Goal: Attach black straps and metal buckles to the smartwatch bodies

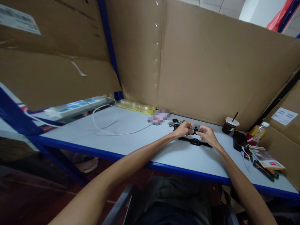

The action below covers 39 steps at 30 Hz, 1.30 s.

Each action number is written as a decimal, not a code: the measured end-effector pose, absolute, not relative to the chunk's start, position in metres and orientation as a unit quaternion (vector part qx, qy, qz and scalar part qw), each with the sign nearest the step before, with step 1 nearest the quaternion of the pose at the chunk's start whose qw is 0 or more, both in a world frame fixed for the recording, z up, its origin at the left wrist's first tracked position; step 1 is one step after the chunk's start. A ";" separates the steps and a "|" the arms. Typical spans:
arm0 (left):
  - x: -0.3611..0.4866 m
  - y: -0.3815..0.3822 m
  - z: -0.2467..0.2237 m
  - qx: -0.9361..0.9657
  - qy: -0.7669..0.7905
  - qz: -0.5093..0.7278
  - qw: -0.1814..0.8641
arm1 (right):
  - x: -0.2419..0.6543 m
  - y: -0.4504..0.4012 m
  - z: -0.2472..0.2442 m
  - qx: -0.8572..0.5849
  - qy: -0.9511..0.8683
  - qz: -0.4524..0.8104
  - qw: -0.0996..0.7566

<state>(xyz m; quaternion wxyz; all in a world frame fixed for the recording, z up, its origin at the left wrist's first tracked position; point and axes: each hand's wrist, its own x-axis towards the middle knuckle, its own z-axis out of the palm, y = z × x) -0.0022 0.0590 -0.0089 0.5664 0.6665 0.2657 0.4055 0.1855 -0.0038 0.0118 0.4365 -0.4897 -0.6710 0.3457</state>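
- The left hand (185, 128) and right hand (207, 134) meet over the counter (131, 142), fingers (190, 131) curled nearly closed, pinching one small grey-black part (196, 127) between them.
- Just beneath the fingers lies one black strap-like piece (195, 142), flat on the counter.
- A few small dark bits (174, 122) sit just left of the fingers; too small to count.
- Further left, one white cable (110, 126) loops toward one power strip (77, 106).
- Right of the fingers stands one lidded cup (230, 125) with a straw, then one bottle (259, 131).
- Cardboard sheets (199, 59) wall the pale, blue-edged counter behind.
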 end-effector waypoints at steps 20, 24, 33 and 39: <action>-0.004 0.055 -0.010 0.726 0.244 0.363 0.531 | 0.187 -0.003 0.007 -0.513 -0.701 0.292 0.399; -0.004 0.054 -0.010 0.728 0.243 0.356 0.533 | 0.187 -0.003 0.008 -0.500 -0.701 0.309 0.405; -0.003 0.057 -0.011 0.724 0.272 0.371 0.515 | 0.189 -0.001 0.007 -0.474 -0.682 0.340 0.441; -0.005 0.051 -0.006 0.746 0.263 0.361 0.494 | 0.191 0.001 0.008 -0.490 -0.692 0.328 0.417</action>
